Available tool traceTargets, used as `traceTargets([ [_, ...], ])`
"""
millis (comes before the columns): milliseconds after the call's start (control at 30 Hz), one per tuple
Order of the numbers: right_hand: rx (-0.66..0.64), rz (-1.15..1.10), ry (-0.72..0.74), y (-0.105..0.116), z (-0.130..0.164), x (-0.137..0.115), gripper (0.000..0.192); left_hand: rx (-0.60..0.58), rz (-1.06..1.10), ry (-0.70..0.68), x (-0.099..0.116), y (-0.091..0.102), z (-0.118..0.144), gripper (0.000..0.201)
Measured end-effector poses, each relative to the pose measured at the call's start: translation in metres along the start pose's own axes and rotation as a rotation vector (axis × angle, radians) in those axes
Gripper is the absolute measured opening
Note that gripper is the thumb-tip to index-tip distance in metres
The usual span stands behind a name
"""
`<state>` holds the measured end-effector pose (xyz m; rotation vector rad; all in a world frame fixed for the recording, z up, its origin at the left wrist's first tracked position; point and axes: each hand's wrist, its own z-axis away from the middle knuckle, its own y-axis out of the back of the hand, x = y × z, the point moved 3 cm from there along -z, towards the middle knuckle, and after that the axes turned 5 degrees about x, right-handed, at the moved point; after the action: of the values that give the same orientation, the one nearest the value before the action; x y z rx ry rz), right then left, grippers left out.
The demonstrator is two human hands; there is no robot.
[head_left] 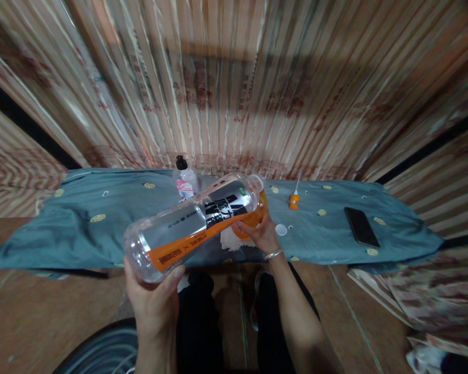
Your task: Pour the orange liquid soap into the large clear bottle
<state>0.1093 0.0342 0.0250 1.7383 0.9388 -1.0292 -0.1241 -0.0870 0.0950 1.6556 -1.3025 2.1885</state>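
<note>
In the head view, my left hand [154,293] grasps the base of a large clear plastic bottle with a silver and orange label [183,226], the thumb along the near side and the fingers beneath and behind. The bottle is tilted, its base toward me on the left and its open mouth higher and to the right. My right hand [263,236], with a silver-coloured bangle [273,254] at the wrist, is closed around a translucent orange container [260,212], positioned behind the neck end of the bottle; I cannot tell whether the two touch. A ragged white cloth [234,243] lies by the container on the tabletop [81,208], which is covered in teal fabric with yellow motifs. Behind the large bottle stands a smaller clear bottle with a black cap and pink label [186,182]. Right of my right hand lie a flat white disc [281,229], an orange pump head with a thin pale tube [294,201] and, farther right, a black rectangular phone [361,227].
</note>
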Motion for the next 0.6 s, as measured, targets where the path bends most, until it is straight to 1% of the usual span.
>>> traceTargets([
  [233,0.017,0.019,-0.019,-0.0003,-0.0005,0.0012,0.081,-0.014,0.009,-0.012,0.0001,-0.0004,0.0005,0.086],
  [433,0.001,-0.003,-0.011,-0.0001,-0.0002,0.0001,0.081,-0.04,0.016,-0.011,0.0,0.0001,0.0006,0.084],
  [600,0.01,0.001,-0.002,0.0,-0.0005,0.0001,0.078,-0.003,0.004,0.004,-0.0001,0.0007,0.0001,0.086],
])
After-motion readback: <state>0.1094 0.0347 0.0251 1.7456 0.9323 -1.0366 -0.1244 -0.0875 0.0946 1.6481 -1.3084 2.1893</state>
